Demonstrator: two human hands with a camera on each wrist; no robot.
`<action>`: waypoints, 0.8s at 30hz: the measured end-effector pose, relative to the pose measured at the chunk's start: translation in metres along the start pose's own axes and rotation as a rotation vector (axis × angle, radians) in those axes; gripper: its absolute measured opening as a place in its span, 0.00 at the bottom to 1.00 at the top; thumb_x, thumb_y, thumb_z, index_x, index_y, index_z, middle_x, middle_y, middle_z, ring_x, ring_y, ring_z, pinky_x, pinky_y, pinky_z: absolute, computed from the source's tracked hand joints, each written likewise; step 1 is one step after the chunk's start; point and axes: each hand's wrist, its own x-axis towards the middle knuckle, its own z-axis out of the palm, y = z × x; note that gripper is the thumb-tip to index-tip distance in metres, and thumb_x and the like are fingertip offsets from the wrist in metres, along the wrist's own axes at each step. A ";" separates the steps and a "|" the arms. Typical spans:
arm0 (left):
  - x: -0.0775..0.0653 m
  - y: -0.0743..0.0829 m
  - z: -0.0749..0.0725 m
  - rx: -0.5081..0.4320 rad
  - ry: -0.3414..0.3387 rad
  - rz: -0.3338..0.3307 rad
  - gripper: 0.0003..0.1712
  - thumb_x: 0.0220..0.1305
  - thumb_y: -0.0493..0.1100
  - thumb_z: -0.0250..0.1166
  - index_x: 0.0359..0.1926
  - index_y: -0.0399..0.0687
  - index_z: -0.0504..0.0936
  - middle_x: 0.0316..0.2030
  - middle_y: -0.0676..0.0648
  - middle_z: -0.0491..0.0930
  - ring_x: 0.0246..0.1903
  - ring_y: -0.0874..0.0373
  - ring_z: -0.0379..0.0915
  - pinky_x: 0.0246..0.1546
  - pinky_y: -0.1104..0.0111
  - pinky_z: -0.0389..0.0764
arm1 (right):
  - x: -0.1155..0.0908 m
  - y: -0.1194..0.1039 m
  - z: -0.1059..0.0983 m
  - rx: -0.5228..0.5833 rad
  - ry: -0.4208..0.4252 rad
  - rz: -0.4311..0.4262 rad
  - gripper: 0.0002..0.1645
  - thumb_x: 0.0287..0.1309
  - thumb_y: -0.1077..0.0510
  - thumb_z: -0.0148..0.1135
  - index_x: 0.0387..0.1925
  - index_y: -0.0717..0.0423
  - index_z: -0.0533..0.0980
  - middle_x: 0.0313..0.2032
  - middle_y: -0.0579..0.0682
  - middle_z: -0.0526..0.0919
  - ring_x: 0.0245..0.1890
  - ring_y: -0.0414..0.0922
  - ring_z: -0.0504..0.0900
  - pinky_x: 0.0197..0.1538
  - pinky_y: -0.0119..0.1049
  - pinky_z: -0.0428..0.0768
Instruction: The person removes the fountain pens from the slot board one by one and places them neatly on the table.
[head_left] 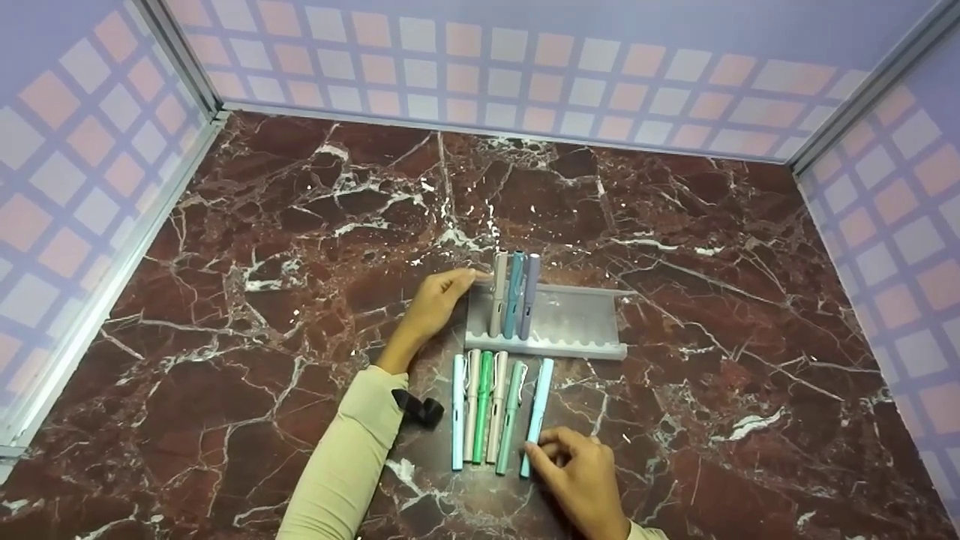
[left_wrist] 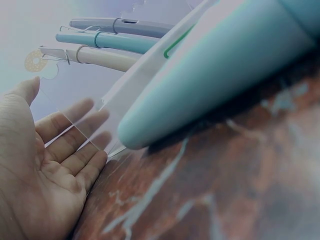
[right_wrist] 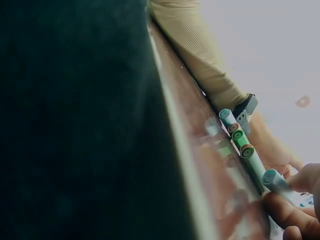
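Observation:
My left hand (head_left: 435, 304) is at the left end of a clear pen stand (head_left: 577, 319). In the left wrist view its fingers lie extended behind the clear plastic, with the thumb apart. Three capped pens lean side by side in the stand's left slots: a beige pen (head_left: 498, 300), a teal pen (head_left: 514, 304) and a purple-grey pen (head_left: 530, 300). My right hand (head_left: 585, 476) pinches the lower end of a light blue pen (head_left: 538, 397) between thumb and fingers. That pen's round end (right_wrist: 271, 177) shows in the right wrist view.
Left of the held pen lie another light blue pen (head_left: 458, 420), a beige pen (head_left: 471, 420), a bright green pen (head_left: 482, 420), a second beige pen (head_left: 495, 420) and a sage green pen (head_left: 510, 420). Checkered panels (head_left: 495, 67) bound the marbled table (head_left: 225, 315).

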 end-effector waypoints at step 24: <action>0.001 -0.001 0.001 -0.032 -0.007 0.000 0.18 0.78 0.42 0.51 0.52 0.34 0.83 0.52 0.38 0.84 0.57 0.44 0.79 0.64 0.60 0.74 | 0.050 0.036 0.006 -0.089 0.095 -0.295 0.07 0.48 0.72 0.70 0.30 0.63 0.79 0.21 0.52 0.84 0.16 0.39 0.79 0.19 0.22 0.76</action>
